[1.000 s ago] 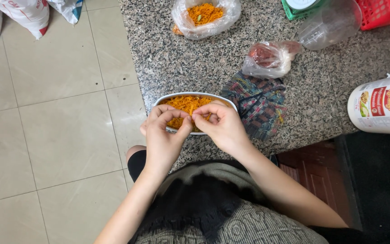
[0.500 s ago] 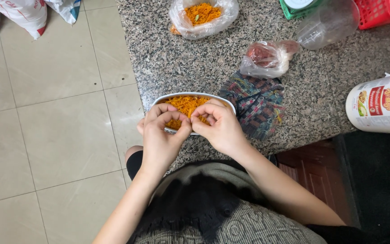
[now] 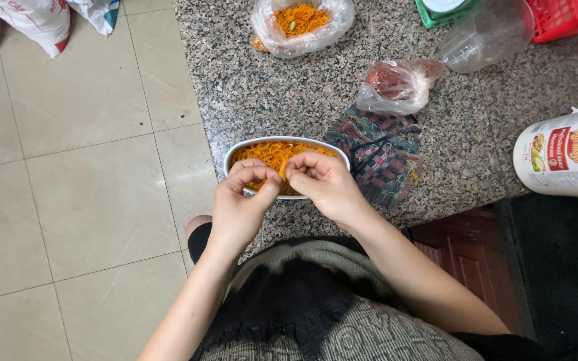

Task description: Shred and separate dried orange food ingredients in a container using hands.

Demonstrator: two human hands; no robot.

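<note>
The speckled stone bench (image 3: 289, 100) carries everything, and the white oval dish (image 3: 235, 152) of orange shredded food (image 3: 272, 152) sits at its near edge, right under the grip. The left hand (image 3: 239, 207) and right hand (image 3: 326, 186) meet over the dish's near rim, fingertips pinched together on something small among the shreds; what exactly they pinch I cannot tell. Just right of the grip lies a dark patterned cloth (image 3: 379, 157), beyond it a bag of red stuff (image 3: 396, 83), further off a bag of more orange shreds (image 3: 299, 23). The dish stands close to the bench edge, so a downward press on its near rim would likely tip it toward the floor (image 3: 81, 174), and loose strands could drop from the pinch.
</note>
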